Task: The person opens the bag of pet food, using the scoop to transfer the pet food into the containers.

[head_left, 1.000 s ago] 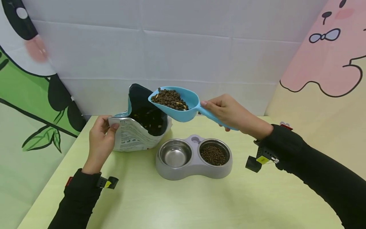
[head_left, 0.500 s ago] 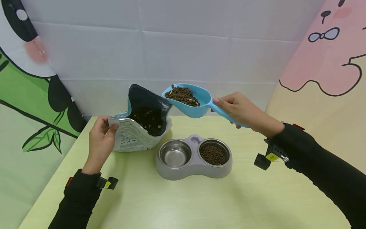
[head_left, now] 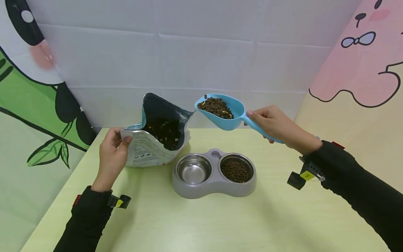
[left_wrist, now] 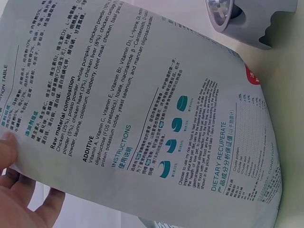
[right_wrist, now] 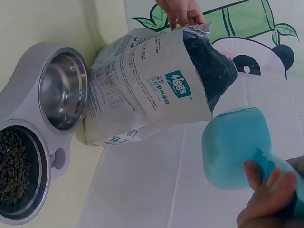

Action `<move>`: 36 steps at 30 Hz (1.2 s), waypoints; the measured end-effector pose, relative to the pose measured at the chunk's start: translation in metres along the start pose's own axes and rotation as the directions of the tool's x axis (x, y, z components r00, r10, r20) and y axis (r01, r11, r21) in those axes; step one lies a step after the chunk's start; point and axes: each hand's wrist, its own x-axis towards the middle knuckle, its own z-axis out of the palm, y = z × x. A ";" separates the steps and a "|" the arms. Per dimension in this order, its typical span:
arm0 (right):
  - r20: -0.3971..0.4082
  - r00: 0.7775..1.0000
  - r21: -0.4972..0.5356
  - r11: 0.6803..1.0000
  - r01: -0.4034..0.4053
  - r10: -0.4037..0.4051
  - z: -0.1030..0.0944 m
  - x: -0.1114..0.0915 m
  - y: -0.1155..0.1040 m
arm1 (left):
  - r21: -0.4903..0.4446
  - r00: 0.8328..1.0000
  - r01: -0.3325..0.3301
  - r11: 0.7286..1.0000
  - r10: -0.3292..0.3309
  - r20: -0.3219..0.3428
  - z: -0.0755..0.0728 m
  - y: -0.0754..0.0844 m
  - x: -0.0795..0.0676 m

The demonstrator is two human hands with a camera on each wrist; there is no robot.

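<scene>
My right hand (head_left: 275,124) grips the handle of a light blue scoop (head_left: 231,124), raised over the back of the table. Brown pet food (head_left: 215,107) with a few yellowish pieces fills the front of the scoop. On the left, my left hand (head_left: 113,154) pinches the top edge of a white pet food bag (head_left: 145,150), whose dark mouth gapes toward me. Printed text covers the bag (left_wrist: 142,118) in the left wrist view. In front stands a grey double bowl (head_left: 217,189): its left steel bowl (head_left: 193,172) is bare, its right one holds brown kibble (head_left: 235,171).
A pale yellow table (head_left: 201,224) carries the bag and bowls. Close behind it rises a white wall covering (head_left: 201,63), with a cartoon panda panel (head_left: 31,115) on the left and a pink cartoon panel (head_left: 359,70) on the right.
My right hand has carried the loaded scoop from over the bag's mouth to the right, clear of the bag in the head view. The left hand and bag have stayed in place.
</scene>
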 end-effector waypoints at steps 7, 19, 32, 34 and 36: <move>-0.026 1.000 0.007 1.000 -0.013 0.013 -0.001 0.000 0.003 | -0.003 1.000 -0.009 1.000 0.009 -0.002 0.000 -0.001 0.000; -0.012 1.000 -0.002 1.000 -0.012 0.012 0.000 -0.002 0.020 | -0.007 1.000 -0.017 1.000 0.017 -0.004 0.001 -0.003 0.001; 0.036 0.998 0.031 0.999 -0.044 0.043 0.009 -0.004 0.050 | -0.005 1.000 -0.014 1.000 0.014 -0.009 0.001 -0.002 0.001; 0.047 0.998 0.039 0.998 -0.049 0.048 0.011 -0.004 0.054 | 0.002 1.000 -0.017 1.000 0.017 -0.012 0.001 -0.004 0.002; 0.058 0.997 0.046 0.997 -0.056 0.053 0.013 -0.003 0.057 | 0.004 1.000 -0.019 1.000 0.019 -0.013 0.002 -0.005 0.002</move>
